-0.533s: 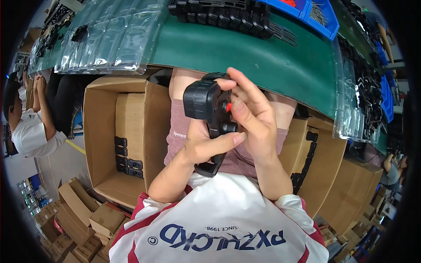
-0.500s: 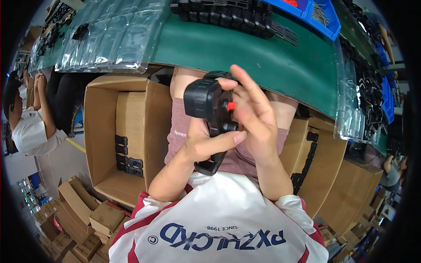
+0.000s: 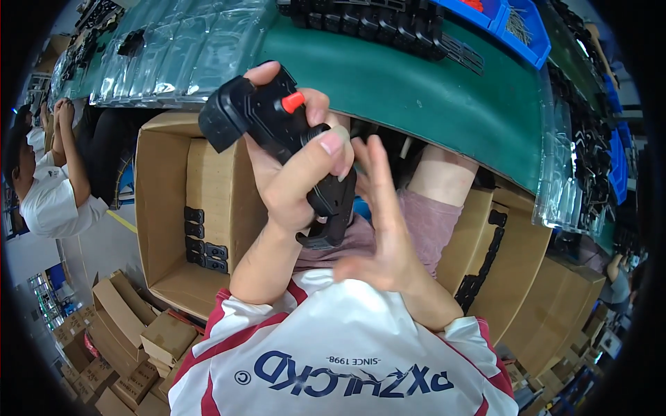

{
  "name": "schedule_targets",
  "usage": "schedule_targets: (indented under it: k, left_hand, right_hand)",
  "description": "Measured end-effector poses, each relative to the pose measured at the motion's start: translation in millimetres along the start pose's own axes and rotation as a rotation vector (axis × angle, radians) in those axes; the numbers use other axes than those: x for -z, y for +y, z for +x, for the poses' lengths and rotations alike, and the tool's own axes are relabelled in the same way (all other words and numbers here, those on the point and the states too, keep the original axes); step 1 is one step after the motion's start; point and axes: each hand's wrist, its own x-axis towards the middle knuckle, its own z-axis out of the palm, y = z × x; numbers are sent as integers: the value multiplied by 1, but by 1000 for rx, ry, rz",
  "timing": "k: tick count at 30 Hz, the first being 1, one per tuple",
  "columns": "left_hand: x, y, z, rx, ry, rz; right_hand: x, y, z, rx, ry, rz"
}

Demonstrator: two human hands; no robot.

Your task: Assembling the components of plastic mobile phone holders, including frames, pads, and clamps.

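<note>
Watching remotely, I take the green tabletop (image 3: 409,100) as my reference. Below its near edge, to the left, a left carton (image 3: 161,208) holds stacked small black parts (image 3: 195,247); below it to the right, a right carton (image 3: 520,260) holds a row of black pieces (image 3: 490,254). At its far right, blue bins (image 3: 534,54) contain red pieces (image 3: 475,4) and thin pins (image 3: 518,26).

The black device (image 3: 274,132) is in front of the tabletop's near edge, gripped in the left hand (image 3: 291,187). Compared with half a second ago, I see it shifted left and tilted over, its red button (image 3: 293,102) facing up. The right hand (image 3: 385,239) has left the button; it is open, fingers spread.

Motion blurs the right hand; I cannot tell whether its fingertips touch the device. The left hand hides part of the body; the frame crops the bins.
</note>
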Motion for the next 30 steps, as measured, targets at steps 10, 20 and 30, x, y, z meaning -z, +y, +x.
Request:
schedule_targets:
  k: [10,20,30]
  left_hand:
    - [22,-13,21,193,-407,-19]
    - [12,7,-27,354,-207,661]
    - [-10,-11,-20,161,-161,398]
  right_hand:
    - [38,-2,1,-416,108,711]
    - [51,-11,8,-18,298,319]
    - [231,-44,50,172,628,217]
